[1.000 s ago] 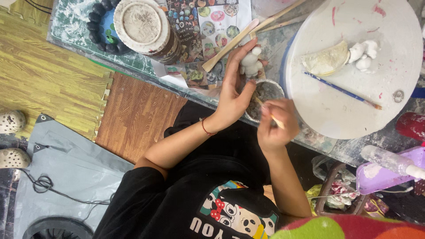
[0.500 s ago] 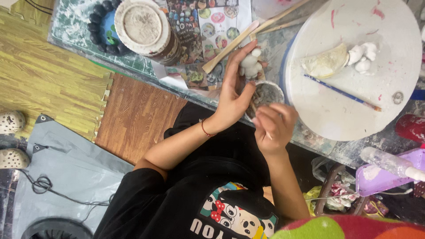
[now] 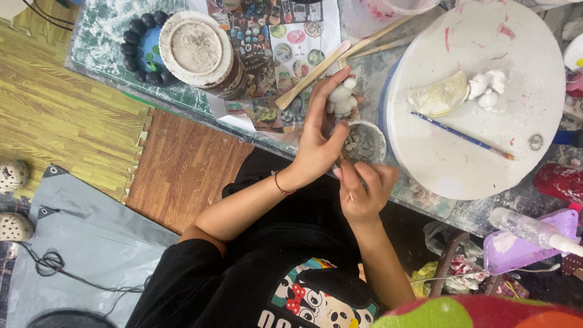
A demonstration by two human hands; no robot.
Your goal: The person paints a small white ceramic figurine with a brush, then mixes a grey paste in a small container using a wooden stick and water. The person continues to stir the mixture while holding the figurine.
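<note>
**Small white figure held at table edge, bowl of bits just below**

A small white clay figure (image 3: 342,100) is gripped by the fingers of the left hand (image 3: 316,143), thumb on one side, fingertips on the other; it is held upright just above the table (image 3: 109,30) edge. The right hand (image 3: 363,191) is curled loosely, fingertips bunched together at the rim of a small round bowl (image 3: 363,143) filled with grey bits; whether anything is pinched between them cannot be told. The bowl is sited just beside a large white round board (image 3: 480,103). On the board are seen a pale clay lump (image 3: 438,97), small white clay pieces (image 3: 489,85) and a blue-handled brush (image 3: 461,135). Wooden sticks (image 3: 316,73) lie near the figure, over a printed picture sheet (image 3: 285,42). A round jar (image 3: 200,51) is placed well apart at the left, touching a ring of dark beads (image 3: 138,48).
</note>
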